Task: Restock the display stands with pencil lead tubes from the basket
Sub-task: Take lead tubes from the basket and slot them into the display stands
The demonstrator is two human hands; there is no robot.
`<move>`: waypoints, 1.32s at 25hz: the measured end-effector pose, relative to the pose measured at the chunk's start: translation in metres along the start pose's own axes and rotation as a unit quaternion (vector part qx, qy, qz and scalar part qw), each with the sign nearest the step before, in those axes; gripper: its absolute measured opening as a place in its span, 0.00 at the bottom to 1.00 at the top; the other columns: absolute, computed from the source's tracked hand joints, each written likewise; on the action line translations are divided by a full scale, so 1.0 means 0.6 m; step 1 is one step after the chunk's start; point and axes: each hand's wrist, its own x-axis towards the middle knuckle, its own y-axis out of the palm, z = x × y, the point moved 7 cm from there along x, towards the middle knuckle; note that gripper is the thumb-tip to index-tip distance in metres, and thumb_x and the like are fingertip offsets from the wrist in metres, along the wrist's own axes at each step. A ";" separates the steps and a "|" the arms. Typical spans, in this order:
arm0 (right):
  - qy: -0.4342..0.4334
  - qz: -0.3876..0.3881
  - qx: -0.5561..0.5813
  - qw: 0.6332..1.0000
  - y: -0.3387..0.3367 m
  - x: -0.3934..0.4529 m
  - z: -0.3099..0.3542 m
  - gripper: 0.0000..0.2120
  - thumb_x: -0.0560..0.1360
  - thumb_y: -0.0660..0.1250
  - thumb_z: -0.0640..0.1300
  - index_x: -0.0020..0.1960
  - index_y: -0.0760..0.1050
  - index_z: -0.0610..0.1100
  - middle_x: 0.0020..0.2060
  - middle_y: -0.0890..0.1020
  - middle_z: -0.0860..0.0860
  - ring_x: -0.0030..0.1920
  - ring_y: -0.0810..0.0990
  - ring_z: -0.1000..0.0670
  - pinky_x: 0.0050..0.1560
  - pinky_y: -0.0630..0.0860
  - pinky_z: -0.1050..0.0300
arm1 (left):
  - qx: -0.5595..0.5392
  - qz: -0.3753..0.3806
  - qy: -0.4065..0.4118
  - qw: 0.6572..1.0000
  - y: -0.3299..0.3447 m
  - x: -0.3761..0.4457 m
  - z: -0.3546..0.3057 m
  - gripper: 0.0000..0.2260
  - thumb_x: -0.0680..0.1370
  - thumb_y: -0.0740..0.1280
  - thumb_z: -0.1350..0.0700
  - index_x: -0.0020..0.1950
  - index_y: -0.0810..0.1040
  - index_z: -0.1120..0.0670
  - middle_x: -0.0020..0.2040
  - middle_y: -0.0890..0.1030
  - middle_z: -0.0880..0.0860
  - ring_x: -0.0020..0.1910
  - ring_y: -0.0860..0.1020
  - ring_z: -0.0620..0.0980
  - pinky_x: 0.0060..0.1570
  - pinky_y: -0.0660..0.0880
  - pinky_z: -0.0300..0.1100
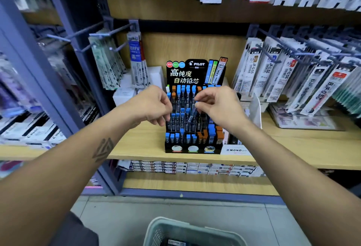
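- Right hand (216, 107) pinches a lead tube (192, 115) between thumb and fingertips, blue cap up and body slanting down toward the stand (195, 109), so its lower end can find a slot.
- Left hand (154, 107) sits at the stand's left edge with fingers curled; I cannot tell whether it holds anything or only steadies the stand.
- I judge I am mid-placement: the tube hangs over the middle rows and is not yet seated.
- Stand rests on the wooden shelf (293, 148) in stepped tiers, so every cap shows; blue caps fill most slots, orange ones cluster low on the right, and some middle slots look unfilled.
- Basket (168, 230) waits on the floor below me, within easy reach for the next tube; something dark lies inside, too cut off to name.
- Refill packs (283, 73) hang on pegs to the right, apart from my work.
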 end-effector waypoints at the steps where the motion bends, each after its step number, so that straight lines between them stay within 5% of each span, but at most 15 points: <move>1: -0.012 0.000 -0.010 1.000 0.010 0.000 0.009 0.04 0.75 0.75 0.39 0.48 0.84 0.45 0.41 0.85 0.52 0.43 0.84 0.54 0.50 0.81 0.60 | 0.012 0.004 -0.003 1.000 -0.002 0.000 0.004 0.06 0.80 0.64 0.66 0.47 0.80 0.62 0.42 0.85 0.61 0.31 0.80 0.52 0.28 0.73 0.38; 10: -0.042 0.047 -0.047 0.997 0.070 0.017 0.034 0.03 0.74 0.75 0.41 0.47 0.85 0.47 0.40 0.84 0.56 0.42 0.82 0.58 0.48 0.79 0.62 | 0.030 0.001 -0.022 0.999 -0.011 0.015 0.022 0.06 0.79 0.64 0.66 0.47 0.80 0.60 0.42 0.86 0.60 0.30 0.80 0.51 0.28 0.73 0.39; 17: -0.038 -0.124 0.066 0.989 0.000 0.042 0.034 0.06 0.75 0.74 0.40 0.50 0.85 0.48 0.41 0.85 0.57 0.44 0.84 0.57 0.51 0.82 0.59 | 0.013 -0.042 -0.036 0.998 -0.028 0.029 0.037 0.09 0.78 0.63 0.68 0.44 0.81 0.59 0.41 0.85 0.59 0.34 0.82 0.53 0.30 0.77 0.40; 21: -0.062 -0.067 -0.022 0.996 0.045 0.047 0.043 0.05 0.76 0.73 0.41 0.51 0.85 0.47 0.42 0.85 0.57 0.44 0.82 0.61 0.52 0.79 0.64 | 0.024 -0.047 -0.046 0.998 -0.026 0.037 0.044 0.12 0.76 0.65 0.69 0.42 0.82 0.53 0.41 0.85 0.58 0.44 0.86 0.57 0.49 0.83 0.56; 25: -0.074 0.000 -0.084 0.994 0.086 0.051 0.037 0.07 0.76 0.73 0.43 0.53 0.85 0.49 0.45 0.86 0.54 0.48 0.83 0.53 0.56 0.80 0.50 | 0.031 -0.048 -0.049 0.997 -0.026 0.041 0.048 0.11 0.74 0.66 0.69 0.43 0.83 0.53 0.41 0.85 0.59 0.46 0.85 0.58 0.51 0.82 0.60; 33: -0.104 0.082 -0.201 0.971 0.131 0.043 0.037 0.10 0.80 0.66 0.44 0.57 0.84 0.51 0.52 0.86 0.51 0.55 0.82 0.46 0.56 0.79 0.47 | 0.030 -0.041 -0.047 0.998 -0.023 0.042 0.047 0.09 0.76 0.67 0.66 0.45 0.82 0.54 0.40 0.86 0.58 0.43 0.86 0.55 0.50 0.83 0.55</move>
